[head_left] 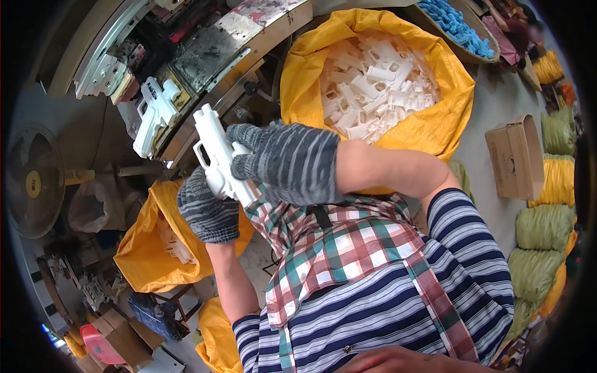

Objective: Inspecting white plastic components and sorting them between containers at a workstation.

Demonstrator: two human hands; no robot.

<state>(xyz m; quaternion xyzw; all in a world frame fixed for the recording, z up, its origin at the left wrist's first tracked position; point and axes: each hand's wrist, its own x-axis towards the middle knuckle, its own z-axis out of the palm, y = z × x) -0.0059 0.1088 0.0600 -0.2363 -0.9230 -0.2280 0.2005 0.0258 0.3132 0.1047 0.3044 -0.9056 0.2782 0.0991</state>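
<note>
A white plastic toy pistol (pixel 214 140) is held between my two hands, its barrel pointing up and to the left. My left hand (pixel 208 208), in a grey striped knit glove, is closed round its lower part near the trigger guard. My right hand (pixel 283 158), gloved alike, closes on the pistol's side from the right; its fingers partly cover the rear. Beyond them, a second white toy pistol (pixel 155 118) with dark print lies on a fixture of the machine (pixel 214 53). A large yellow sack (pixel 451 118) full of white toy pistols (pixel 379 81) stands past my right hand.
Another yellow sack (pixel 140 264) holding white pieces stands at the left, near a fan (pixel 34 183). At right are a cardboard box (pixel 513 158) and stacked green sacks (pixel 544 227). Blue pieces (pixel 457 28) fill a container at the back, with a person (pixel 507 31) nearby.
</note>
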